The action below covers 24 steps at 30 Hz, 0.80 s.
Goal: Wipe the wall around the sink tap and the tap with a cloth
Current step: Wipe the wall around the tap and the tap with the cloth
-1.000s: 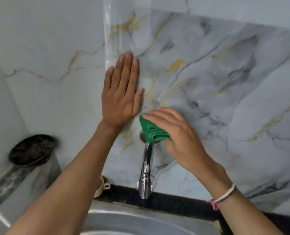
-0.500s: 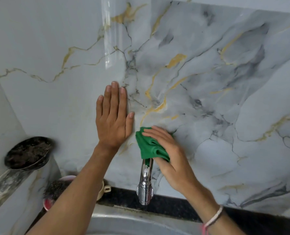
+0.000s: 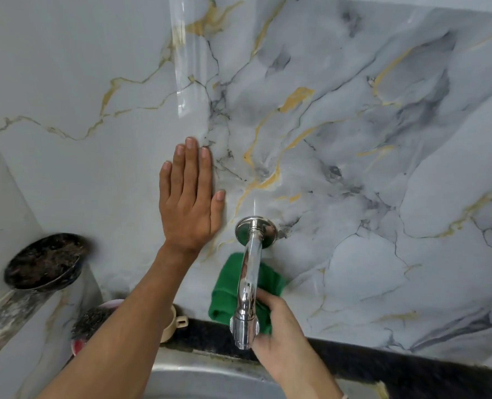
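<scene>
On the far left I see a dark round dish (image 3: pixel 44 262) on the side ledge and, nearer, a cream cup (image 3: pixel 172 323) partly hidden behind my forearm; neither matters to the wiping.

My left hand (image 3: pixel 188 203) lies flat on the marble wall (image 3: pixel 383 168), palm down, fingers together and pointing up, thumb out to the right. It grips nothing; I judge it a brace. It sits lower on the wall than a second ago, just left of the tap's round flange.

The real change is at the chrome tap (image 3: pixel 249 283). A second ago the green cloth (image 3: pixel 224 289) covered the base of the tap, pressed against the wall above it. Now the flange and the whole spout are bare in view, and the cloth has dropped below the flange, lying against the wall behind and to the left of the spout, down to the black strip at the back of the desk. So I take it the wall above the tap has had its pass and the patch beneath is the one in hand; the tap itself has yet to be wiped along its length.

My right hand (image 3: pixel 282 326) comes up from the near right, below the spout, fingers closed on the lower right of the cloth and blurred with motion. The steel sink (image 3: pixel 198 381) lies nearest, under both arms.
</scene>
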### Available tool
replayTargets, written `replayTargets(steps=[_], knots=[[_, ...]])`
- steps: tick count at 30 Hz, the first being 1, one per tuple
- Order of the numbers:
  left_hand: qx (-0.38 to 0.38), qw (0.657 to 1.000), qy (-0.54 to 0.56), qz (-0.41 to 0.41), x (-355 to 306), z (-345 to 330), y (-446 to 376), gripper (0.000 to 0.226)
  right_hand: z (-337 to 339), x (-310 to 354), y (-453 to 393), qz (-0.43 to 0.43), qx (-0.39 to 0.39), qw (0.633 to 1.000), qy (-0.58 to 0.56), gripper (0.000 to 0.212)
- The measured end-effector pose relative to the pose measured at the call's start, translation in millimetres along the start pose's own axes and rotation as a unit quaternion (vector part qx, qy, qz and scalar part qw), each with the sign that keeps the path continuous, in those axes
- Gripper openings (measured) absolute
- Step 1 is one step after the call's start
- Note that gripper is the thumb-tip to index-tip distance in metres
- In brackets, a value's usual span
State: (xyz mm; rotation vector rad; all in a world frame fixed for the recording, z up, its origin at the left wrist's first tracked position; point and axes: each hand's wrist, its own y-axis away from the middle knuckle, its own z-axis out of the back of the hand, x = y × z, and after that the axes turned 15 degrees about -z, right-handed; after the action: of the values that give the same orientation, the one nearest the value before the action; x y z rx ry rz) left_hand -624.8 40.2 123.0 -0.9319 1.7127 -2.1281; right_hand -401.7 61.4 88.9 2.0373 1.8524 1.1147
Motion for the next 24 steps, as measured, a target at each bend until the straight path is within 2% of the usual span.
replayTargets(steps=[2, 5, 11, 13, 14, 16, 17, 18, 19, 20, 21, 22, 23, 24], knots=[[-0.001, 1.000, 0.000, 0.000, 0, 0, -1, 0.065, -17, 3, -2, -0.039, 0.059, 0.997, -0.043, 0.028], [0.001, 1.000, 0.002, 0.006, 0, 2, -1, 0.065, -30, 9, -8, -0.035, 0.107, 0.993, -0.046, 0.027], [0.000, 1.000, -0.007, -0.006, 1, 3, -2, 0.065, -9, 7, 4, -0.015, 0.085, 0.994, -0.068, 0.037], [0.002, 1.000, -0.009, -0.003, 1, 1, -1, 0.065, 3, 9, 15, 0.033, 0.066, 0.993, -0.092, 0.043], [0.002, 1.000, -0.010, -0.002, 1, 1, 0, 0.065, 9, 14, 22, 0.088, 0.055, 0.988, -0.113, 0.046], [0.000, 1.000, -0.015, -0.007, 1, 1, 0, 0.065, 11, 28, 41, 0.258, 0.012, 0.964, -0.070, 0.044], [-0.001, 1.000, -0.015, -0.011, 1, 2, -1, 0.066, 4, 35, 51, 0.358, -0.025, 0.933, 0.013, 0.040], [0.002, 1.000, -0.014, -0.012, 0, 3, -3, 0.066, -5, 42, 56, 0.441, -0.073, 0.882, 0.150, 0.044], [0.005, 1.000, -0.011, -0.011, 1, 4, -4, 0.066, -15, 46, 55, 0.504, -0.129, 0.791, 0.321, 0.049], [0.008, 1.000, -0.010, -0.012, 1, 6, -4, 0.065, -26, 47, 52, 0.531, -0.172, 0.666, 0.495, 0.052], [0.011, 1.000, -0.009, -0.019, 3, 7, -3, 0.065, -38, 46, 50, 0.522, -0.201, 0.541, 0.628, 0.052], [0.013, 0.999, -0.011, -0.031, 5, 7, -2, 0.066, -48, 44, 47, 0.506, -0.220, 0.446, 0.705, 0.052], [0.017, 0.999, -0.012, -0.045, 8, 7, -1, 0.066, -56, 42, 46, 0.493, -0.230, 0.394, 0.741, 0.049], [0.020, 0.998, -0.015, -0.057, 12, 7, 0, 0.066, -63, 41, 46, 0.479, -0.236, 0.370, 0.761, 0.045]])
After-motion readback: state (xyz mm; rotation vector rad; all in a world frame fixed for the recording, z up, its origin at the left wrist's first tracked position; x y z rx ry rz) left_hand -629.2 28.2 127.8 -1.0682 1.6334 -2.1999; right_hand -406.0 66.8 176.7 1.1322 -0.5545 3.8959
